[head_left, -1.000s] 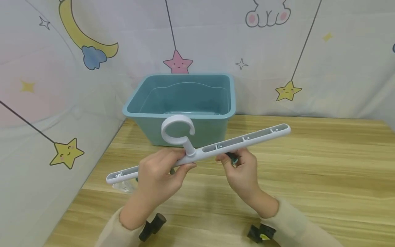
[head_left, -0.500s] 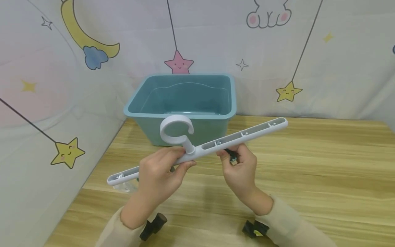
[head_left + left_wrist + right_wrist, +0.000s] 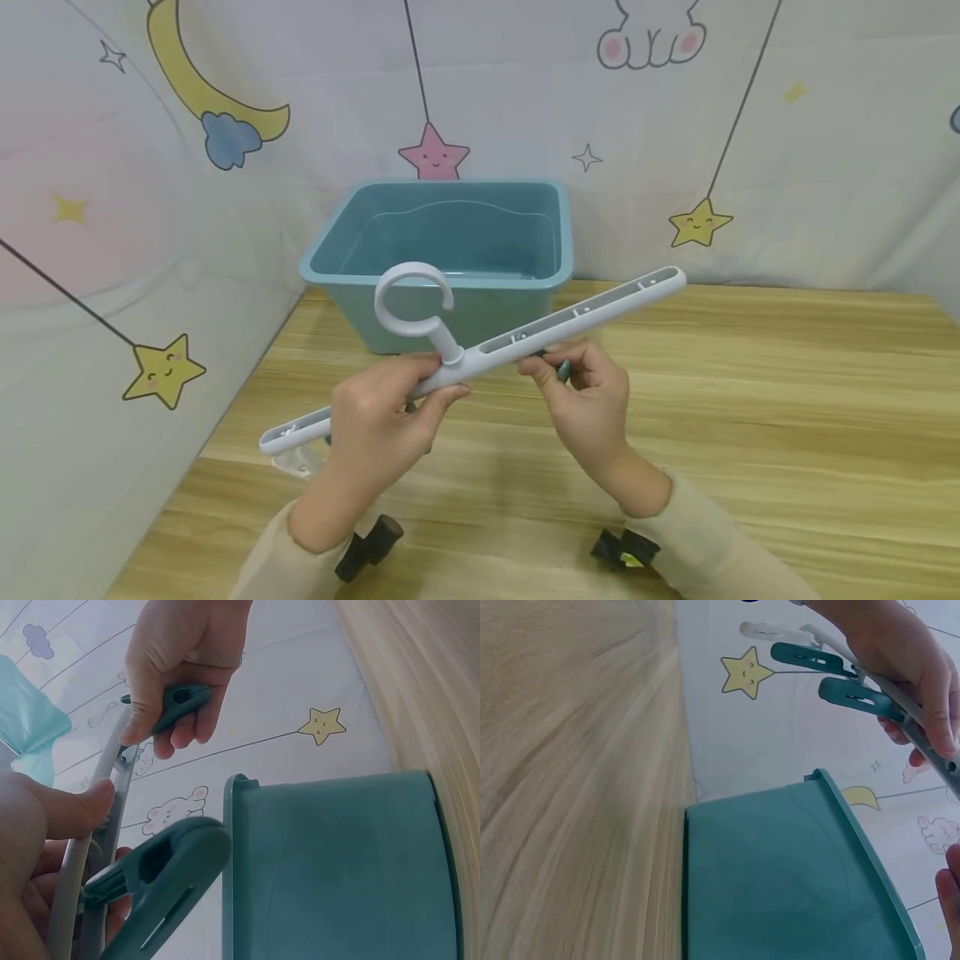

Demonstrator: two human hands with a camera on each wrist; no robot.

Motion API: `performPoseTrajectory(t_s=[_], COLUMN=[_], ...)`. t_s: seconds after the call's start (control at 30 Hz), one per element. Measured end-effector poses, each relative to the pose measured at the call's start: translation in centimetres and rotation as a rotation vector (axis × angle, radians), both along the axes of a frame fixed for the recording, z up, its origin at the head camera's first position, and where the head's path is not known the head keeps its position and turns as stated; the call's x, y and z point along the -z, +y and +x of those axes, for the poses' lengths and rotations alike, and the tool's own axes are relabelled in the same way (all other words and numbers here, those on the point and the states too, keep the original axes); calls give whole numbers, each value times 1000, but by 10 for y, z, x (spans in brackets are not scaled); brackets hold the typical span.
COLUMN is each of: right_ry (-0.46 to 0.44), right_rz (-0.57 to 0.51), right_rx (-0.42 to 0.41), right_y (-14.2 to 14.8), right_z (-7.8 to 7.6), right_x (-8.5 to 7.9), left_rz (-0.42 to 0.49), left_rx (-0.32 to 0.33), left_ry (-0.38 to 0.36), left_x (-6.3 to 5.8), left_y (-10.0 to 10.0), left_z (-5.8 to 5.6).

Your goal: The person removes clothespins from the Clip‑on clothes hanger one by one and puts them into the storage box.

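Observation:
A white clip hanger (image 3: 570, 327) with a round hook is held aslant over the table, its right end higher. My left hand (image 3: 382, 408) grips the bar just left of the hook. Under the right half of the bar, my right hand (image 3: 588, 396) pinches a dark green clip (image 3: 180, 705) between thumb and fingers, close to the bar; whether it is fastened there I cannot tell. Another green clip (image 3: 169, 877) hangs near my left hand in the left wrist view. In the right wrist view, a second green clip (image 3: 810, 656) and a clear clip (image 3: 769, 631) hang farther along.
A blue-green plastic bin (image 3: 442, 317) stands behind the hanger, against the patterned cloth wall (image 3: 622, 208). Wooden table (image 3: 787, 417) stretches to the right. Black wrist mounts (image 3: 367, 550) sit below both sleeves.
The hanger's right end has risen and moved a little left, and the hook has shifted left and up. My right hand keeps hold of the green clip, which has turned slightly.

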State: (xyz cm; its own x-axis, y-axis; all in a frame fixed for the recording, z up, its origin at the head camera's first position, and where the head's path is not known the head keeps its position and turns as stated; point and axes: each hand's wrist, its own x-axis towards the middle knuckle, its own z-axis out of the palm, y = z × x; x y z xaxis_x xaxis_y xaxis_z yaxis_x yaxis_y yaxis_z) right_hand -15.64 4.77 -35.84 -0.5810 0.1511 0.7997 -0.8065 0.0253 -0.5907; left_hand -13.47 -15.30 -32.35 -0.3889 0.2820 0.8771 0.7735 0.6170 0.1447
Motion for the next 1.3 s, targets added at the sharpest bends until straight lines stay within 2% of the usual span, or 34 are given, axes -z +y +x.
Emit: performPoseTrajectory(t_s=[0.23,0.47,0.53,0.7,0.87,0.93,1.17,1.3], right_ry=[-108,-206,-227,-250,-235,-225,-177,-227], right_rz=[62,108,118,150,154,143,129,168], right_rx=[-145,-366,-401,-451,-553,-621,-941,-1061], right_y=[8,21,23,27,29,29,33,35], right_z=[-1,-2,-1,0,-2,-3,-10,-12], right_x=[-5,-10,-12,-15,-18,-19,-19,-18], left_rz=[0,-29,-21,12,28,33,59,58], left_rx=[20,36,46,73,108,126,213,246], left_ry=[1,13,10,14,30,33,34,50], left_x=[0,-4,-4,-5,-6,-7,-8,-9], left_y=[-2,-5,-5,-4,-5,-5,-5,-5], left_z=[-2,-1,-1,0,1,1,1,1])
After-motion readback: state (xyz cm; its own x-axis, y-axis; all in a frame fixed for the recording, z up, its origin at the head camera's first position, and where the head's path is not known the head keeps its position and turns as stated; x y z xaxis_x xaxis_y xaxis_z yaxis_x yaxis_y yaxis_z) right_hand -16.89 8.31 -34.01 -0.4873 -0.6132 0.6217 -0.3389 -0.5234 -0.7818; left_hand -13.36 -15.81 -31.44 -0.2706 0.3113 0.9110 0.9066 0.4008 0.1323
